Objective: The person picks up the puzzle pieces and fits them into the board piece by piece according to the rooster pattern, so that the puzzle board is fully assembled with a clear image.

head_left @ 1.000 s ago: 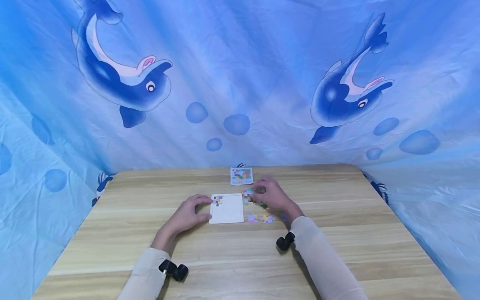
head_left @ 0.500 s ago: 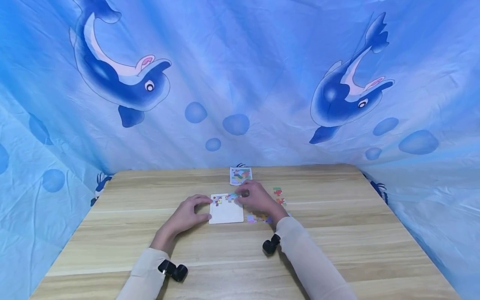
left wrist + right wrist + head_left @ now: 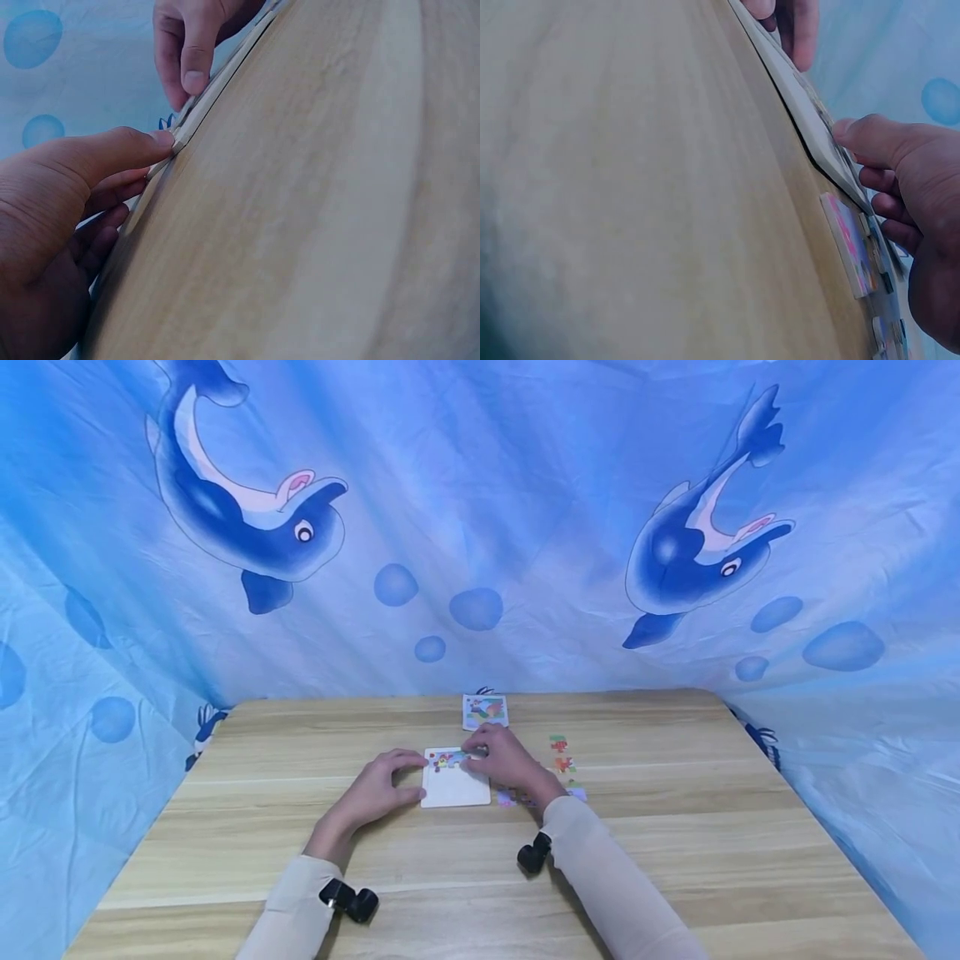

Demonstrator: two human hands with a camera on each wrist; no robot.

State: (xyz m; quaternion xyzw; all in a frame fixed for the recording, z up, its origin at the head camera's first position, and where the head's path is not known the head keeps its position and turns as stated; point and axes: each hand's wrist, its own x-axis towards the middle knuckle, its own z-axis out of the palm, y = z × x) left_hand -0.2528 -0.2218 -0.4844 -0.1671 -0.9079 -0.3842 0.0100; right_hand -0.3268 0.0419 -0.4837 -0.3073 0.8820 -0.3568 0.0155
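Observation:
A square white puzzle tray (image 3: 454, 789) lies on the table, with colourful jigsaw pieces (image 3: 440, 762) along its upper left part. At the tray's left side, my left hand (image 3: 377, 788) holds the edge between spread thumb and forefinger; its thumb (image 3: 154, 146) touches a corner in the left wrist view. My right hand (image 3: 504, 757) is over the upper right of the tray. Its thumb and forefinger pinch a jigsaw piece (image 3: 457, 761) beside the other pieces. The hand partly hides that piece and the tray's upper right corner.
Loose jigsaw pieces (image 3: 564, 764) lie right of the tray, some partly behind the right forearm. A picture card (image 3: 484, 708) lies behind the tray near the table's (image 3: 360, 718) back edge. A blue dolphin-print curtain (image 3: 525, 510) hangs behind.
My right hand has moved left from the loose pieces onto the tray, carrying a jigsaw piece up to those at the upper left. My left hand stays at the tray's left edge.

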